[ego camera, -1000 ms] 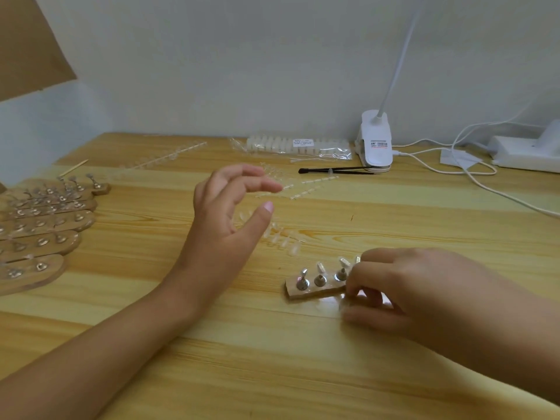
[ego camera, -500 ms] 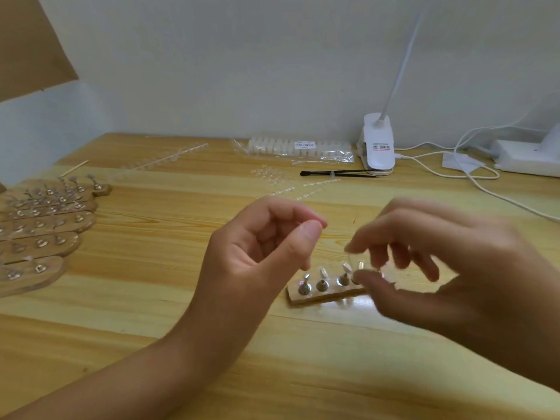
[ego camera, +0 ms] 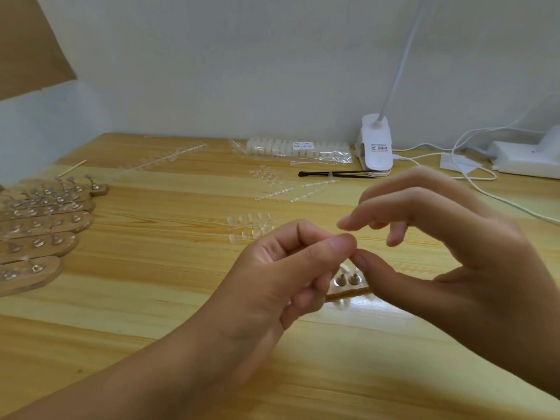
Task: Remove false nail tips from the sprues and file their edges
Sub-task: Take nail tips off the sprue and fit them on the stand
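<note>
Two pegs [ego camera: 342,276] between left hand [ego camera: 272,286], right hand [ego camera: 472,268].

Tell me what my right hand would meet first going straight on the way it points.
The left hand: the right hand points left at its pinched thumb and forefinger, and the thumb tips seem to touch, though depth is unclear.

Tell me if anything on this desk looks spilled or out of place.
Nothing looks damaged. Loose nail tips lie scattered on the table, with a smaller heap farther back beside some sprues. This looks like work clutter rather than a spill. The holders on the left overlap in a loose fan.
</note>
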Tool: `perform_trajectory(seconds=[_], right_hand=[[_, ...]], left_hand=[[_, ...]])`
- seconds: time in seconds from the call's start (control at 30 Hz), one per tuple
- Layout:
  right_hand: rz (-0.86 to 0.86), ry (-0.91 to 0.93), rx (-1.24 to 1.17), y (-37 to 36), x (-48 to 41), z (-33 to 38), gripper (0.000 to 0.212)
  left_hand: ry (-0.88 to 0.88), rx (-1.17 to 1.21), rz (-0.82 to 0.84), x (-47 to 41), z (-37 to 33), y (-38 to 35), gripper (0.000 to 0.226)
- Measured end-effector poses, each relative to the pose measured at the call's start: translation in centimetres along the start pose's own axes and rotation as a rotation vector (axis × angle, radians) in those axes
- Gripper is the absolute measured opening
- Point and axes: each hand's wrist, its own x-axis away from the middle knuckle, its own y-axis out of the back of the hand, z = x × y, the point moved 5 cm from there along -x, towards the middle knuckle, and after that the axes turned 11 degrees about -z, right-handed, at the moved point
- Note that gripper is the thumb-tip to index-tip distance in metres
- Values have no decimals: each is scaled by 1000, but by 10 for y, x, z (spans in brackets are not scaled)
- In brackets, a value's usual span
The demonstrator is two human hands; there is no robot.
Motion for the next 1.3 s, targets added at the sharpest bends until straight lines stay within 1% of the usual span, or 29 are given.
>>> perform_trajectory(seconds=[0.07, 0.13, 0.27, 0.37, 0.5, 0.63, 0.7, 0.73, 0.83, 0.9, 1.0, 1.13, 1.2, 1.3], right_hand=[[-66, 13, 16, -1, -1, 1, 15], [-94, 0, -1, -3, -2, -1, 13], [-76, -45, -65, -5, -1, -9, 17], [-77, -65, -95, -9, -1, -12, 21], [-79, -60, -98, -12, -1, -14, 18], [-90, -48, -72, -13, 0, -13, 20], [-99, -50, -67, -13, 1, -13, 18], [-107, -59, -71, -13, 2, -14, 17], [-133, -123, -110, -13, 8, -19, 17], [-129, -185, -127, -16, 14, -24, 18], [-85, -248, -109, -23, 21, -28, 19], [-23, -261, -54, -33, 25, -29, 21], [-10, -233, -4, -38, 26, -28, 22], [4, -193, 69, -45, 27, -26, 22]], left_hand=[[-12, 11, 5, -2, -3, 3, 19], [-38, -11, -5, -6, -6, 7, 13], [-122, -135, -53, -11, -10, 17, 11], [-153, -159, -56, -14, -10, 20, 13], [-163, -163, -40, -15, -7, 20, 16], [-183, -217, -38, -14, -7, 22, 13], [-236, -286, -38, -13, -10, 23, 16], [-280, -326, -51, -13, -12, 24, 22], [-354, -401, -148, -20, -19, 39, 38], [-378, -525, -178, -26, -24, 52, 36], [-409, -801, -89, -33, -27, 64, 26], [-412, -1064, 180, -32, -16, 58, 20], [-411, -1114, 250, -30, -7, 53, 15], [-471, -1094, 258, -30, -1, 50, 9]])
